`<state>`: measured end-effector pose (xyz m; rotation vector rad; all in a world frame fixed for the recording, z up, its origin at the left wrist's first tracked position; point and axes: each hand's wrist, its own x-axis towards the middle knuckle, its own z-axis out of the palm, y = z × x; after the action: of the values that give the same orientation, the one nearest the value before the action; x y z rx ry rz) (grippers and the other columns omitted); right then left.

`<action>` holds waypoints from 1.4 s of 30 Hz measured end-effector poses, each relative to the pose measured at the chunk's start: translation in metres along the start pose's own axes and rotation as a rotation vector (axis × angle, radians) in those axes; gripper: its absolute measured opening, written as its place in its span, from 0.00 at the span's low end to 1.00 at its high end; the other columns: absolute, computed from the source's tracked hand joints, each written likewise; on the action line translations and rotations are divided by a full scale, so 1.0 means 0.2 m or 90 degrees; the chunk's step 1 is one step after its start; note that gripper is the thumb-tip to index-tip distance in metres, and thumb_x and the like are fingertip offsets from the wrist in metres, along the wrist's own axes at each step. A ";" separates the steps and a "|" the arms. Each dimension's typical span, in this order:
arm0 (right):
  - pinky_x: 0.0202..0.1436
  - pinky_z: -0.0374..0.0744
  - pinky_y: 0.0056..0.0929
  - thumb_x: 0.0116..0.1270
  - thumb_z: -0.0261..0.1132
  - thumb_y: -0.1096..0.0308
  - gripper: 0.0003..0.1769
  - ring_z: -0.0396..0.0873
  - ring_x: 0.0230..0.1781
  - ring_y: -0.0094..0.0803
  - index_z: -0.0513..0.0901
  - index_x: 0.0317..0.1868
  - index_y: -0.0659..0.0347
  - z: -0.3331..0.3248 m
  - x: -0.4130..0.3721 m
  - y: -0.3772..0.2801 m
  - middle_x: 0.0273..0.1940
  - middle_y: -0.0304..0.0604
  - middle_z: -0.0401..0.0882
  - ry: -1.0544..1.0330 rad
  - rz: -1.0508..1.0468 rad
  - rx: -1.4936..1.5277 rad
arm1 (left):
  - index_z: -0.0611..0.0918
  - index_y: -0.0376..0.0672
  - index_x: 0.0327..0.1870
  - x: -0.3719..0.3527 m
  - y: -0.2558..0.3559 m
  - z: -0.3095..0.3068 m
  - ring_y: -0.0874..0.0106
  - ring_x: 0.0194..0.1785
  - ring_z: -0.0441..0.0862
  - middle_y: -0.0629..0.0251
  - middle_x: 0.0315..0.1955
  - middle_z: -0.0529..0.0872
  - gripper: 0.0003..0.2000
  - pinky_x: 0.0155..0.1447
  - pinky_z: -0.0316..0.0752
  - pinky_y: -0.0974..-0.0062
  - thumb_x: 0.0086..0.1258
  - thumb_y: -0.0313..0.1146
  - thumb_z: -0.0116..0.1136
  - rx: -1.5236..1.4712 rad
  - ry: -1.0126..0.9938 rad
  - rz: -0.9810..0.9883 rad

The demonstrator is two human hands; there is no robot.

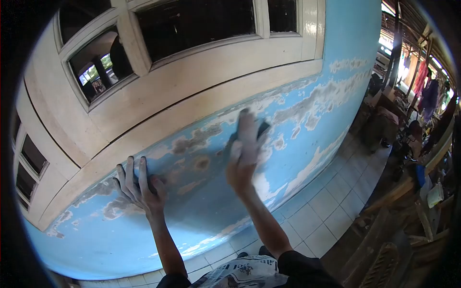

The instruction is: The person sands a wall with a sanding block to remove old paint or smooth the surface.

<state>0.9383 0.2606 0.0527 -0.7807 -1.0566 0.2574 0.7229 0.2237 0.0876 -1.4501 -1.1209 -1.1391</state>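
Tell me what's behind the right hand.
Behind the blurred right hand, the edge of a dark object shows beside the fingers, with patchy blue wall around it. The hand covers the rest; what the object is can't be told.

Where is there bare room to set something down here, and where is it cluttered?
At near right, the tiled floor is bare between the blue wall and the timber; beyond, clutter and hanging cloth crowd in. On the wall, open surface lies between the left hand and the blurred right hand.
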 end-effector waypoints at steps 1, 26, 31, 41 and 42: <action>0.70 0.57 0.59 0.71 0.54 0.70 0.24 0.69 0.65 0.46 0.67 0.67 0.63 0.02 -0.05 -0.04 0.58 0.55 0.74 0.000 -0.005 -0.009 | 0.78 0.53 0.60 0.00 0.00 0.00 0.55 0.70 0.64 0.62 0.62 0.74 0.19 0.73 0.48 0.47 0.73 0.43 0.42 0.003 -0.007 -0.005; 0.76 0.48 0.42 0.72 0.47 0.74 0.25 0.51 0.75 0.47 0.62 0.68 0.69 -0.37 0.21 0.18 0.71 0.55 0.59 -0.199 -0.326 -0.343 | 0.73 0.44 0.63 0.02 0.02 0.01 0.56 0.70 0.65 0.56 0.63 0.74 0.21 0.74 0.45 0.47 0.75 0.43 0.41 0.028 0.059 0.039; 0.75 0.49 0.47 0.70 0.50 0.74 0.22 0.56 0.73 0.52 0.70 0.64 0.67 -0.42 0.40 0.23 0.66 0.56 0.67 -0.043 -0.134 -0.084 | 0.73 0.44 0.63 0.04 0.24 0.00 0.57 0.68 0.68 0.58 0.60 0.77 0.20 0.75 0.45 0.48 0.73 0.39 0.42 -0.112 0.034 0.036; 0.78 0.40 0.46 0.73 0.47 0.73 0.25 0.51 0.76 0.42 0.62 0.69 0.66 -0.55 0.61 0.25 0.72 0.58 0.56 0.080 -0.210 -0.015 | 0.75 0.46 0.59 0.07 0.38 -0.02 0.58 0.66 0.71 0.57 0.59 0.78 0.18 0.74 0.47 0.47 0.71 0.36 0.43 -0.100 -0.031 0.081; 0.78 0.40 0.46 0.73 0.47 0.73 0.25 0.51 0.76 0.42 0.62 0.69 0.66 -0.55 0.63 0.26 0.72 0.58 0.56 0.079 -0.210 -0.015 | 0.75 0.46 0.59 0.06 0.38 -0.02 0.58 0.66 0.71 0.57 0.59 0.78 0.17 0.73 0.48 0.47 0.72 0.36 0.43 -0.136 -0.015 0.054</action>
<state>1.1025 0.3170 0.0747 -0.6238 -1.0534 -0.0835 0.7995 0.2107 0.0905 -1.6621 -0.9666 -1.2132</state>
